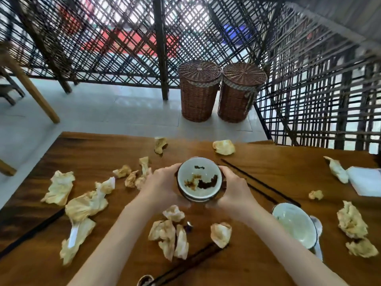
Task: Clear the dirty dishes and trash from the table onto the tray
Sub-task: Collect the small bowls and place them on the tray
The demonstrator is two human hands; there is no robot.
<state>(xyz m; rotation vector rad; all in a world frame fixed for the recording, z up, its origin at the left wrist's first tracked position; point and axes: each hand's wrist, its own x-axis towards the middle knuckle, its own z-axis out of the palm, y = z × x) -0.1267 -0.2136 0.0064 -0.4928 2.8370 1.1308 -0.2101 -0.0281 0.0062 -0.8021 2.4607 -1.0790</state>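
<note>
You've got the dirty bowl [199,179] cupped between both hands over the middle of the wooden table [92,153]. Your left hand [160,186] curls round its left wall, your right hand [233,188] wraps the right wall, fingers bent snug on the dark outer glaze. It's round and glossy, white inside with a dark rim line, and there's dark brown sauce smeared across the bottom with a few flecks higher up the wall. It looks like it sits in a second bowl beneath, though the blur makes that hard to settle.

The tabletop is warm, streaky brown wood, smooth and polished. Crumpled napkins are scattered everywhere, papery and creased, stained yellowish: a big cluster [82,203] to your left, a knot [171,234] just below your wrists, one wad [223,147] at the far edge, more [352,222] at right.

Near your right forearm sits a second bowl [293,223], pale and shiny inside, only a faint film showing. A spoon [317,226] lies against its right side. Thin black chopsticks [259,182] run diagonally from behind your right hand toward that bowl; another dark pair [185,265] lies near the front edge. A flat white napkin stack [365,180] rests at far right.

Beyond the table, two lidded wicker baskets [220,91] stand side by side, cylindrical, tightly woven, against a dark lattice screen [123,38].
</note>
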